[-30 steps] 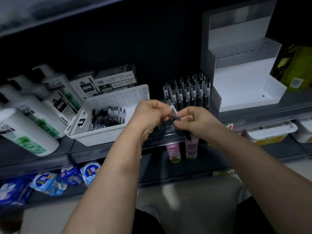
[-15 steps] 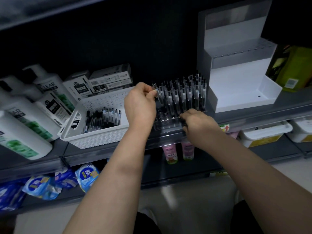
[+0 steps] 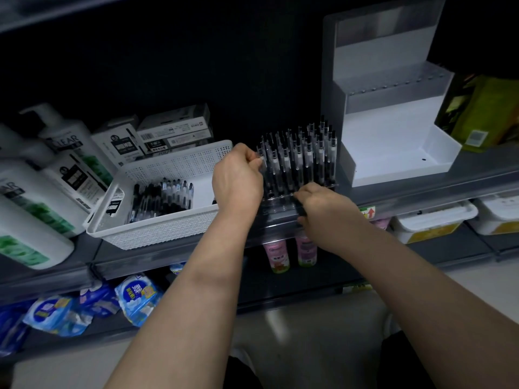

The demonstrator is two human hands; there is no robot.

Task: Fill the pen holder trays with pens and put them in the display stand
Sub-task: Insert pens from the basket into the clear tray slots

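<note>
Centre frame: clear plastic pen holder tray (image 3: 280,210) on dark grey shelf (image 3: 421,189), packed with upright black-and-clear pens (image 3: 304,155). Left hand (image 3: 237,178) pinches one pen at tray's left edge. Right hand (image 3: 323,206) at tray's front edge, fingers curled on dark slim item (image 3: 300,210). Left of tray: white perforated plastic basket (image 3: 168,228) with loose pens (image 3: 163,196) lying inside. Upper right: white stepped display stand (image 3: 393,153). Far left: white pump bottles (image 3: 42,197). Lower shelf: pink bottles (image 3: 276,258), blue packets (image 3: 134,300).
</note>
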